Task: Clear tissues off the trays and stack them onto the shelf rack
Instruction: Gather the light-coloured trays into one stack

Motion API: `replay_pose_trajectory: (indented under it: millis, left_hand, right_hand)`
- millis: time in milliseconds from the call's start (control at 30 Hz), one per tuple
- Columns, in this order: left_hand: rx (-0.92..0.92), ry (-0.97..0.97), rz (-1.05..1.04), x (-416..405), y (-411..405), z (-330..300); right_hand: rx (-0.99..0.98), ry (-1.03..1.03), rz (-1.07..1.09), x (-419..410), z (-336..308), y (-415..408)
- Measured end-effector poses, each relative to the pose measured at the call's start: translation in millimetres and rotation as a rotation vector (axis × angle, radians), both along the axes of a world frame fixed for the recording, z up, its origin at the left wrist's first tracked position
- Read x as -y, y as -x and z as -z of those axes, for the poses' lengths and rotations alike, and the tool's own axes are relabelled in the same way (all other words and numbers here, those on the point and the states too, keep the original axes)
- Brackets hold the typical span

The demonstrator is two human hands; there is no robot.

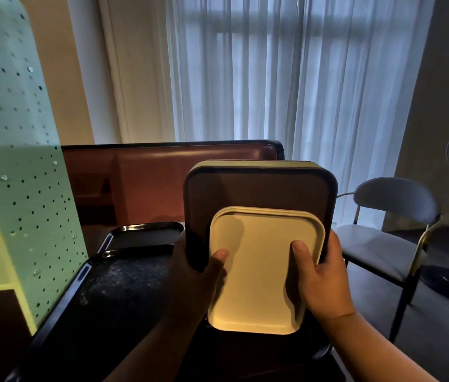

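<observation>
Green perforated metal of the shelf rack (22,172) stands at your left, and black trays (124,274) lie on the dark surface just beside it. You hold a stack tilted up: a large brown tray (259,191) behind, a smaller cream tray (259,271) in front. Your left hand (198,282) and right hand (325,277) close their fingers around the stack's sides, thumbs pressing on the cream tray.

L hand (201,274) & R hand (319,274) grip upright tray stack (259,186), cream tray (259,271) in front; black trays (124,274) on table, green rack (16,161) left.
</observation>
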State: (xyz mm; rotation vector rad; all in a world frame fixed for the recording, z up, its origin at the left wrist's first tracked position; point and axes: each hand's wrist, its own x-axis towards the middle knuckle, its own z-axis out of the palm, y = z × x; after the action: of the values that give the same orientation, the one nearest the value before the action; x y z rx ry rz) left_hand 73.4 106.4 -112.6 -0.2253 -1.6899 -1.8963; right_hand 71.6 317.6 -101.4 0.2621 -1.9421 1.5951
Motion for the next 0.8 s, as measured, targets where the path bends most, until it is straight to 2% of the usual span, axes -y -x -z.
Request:
replay_pose_trajectory:
  millis: [133, 267, 400, 567, 800]
  left_hand:
    - [-0.012, -0.011, -0.019, -2, 1, 3]
    - [-0.004, 0.065, 0.009, 1, 1, 7]
    - [0.05, -0.03, 0.058, 0, 2, 16]
    - [0.072, -0.017, 0.053, 1, 4, 17]
    - [0.142, 0.188, 0.08, 15, 6, 33]
  right_hand:
    - [-0.005, -0.003, 0.024, -1, -2, 1]
    - [0.01, -0.005, 0.027, -4, 5, 3]
    - [0.064, 0.005, 0.025, -2, 20, -1]
    - [0.164, -0.013, -0.017, -6, 38, -3]
    - [0.293, -0.159, -0.125, -20, 45, -6]
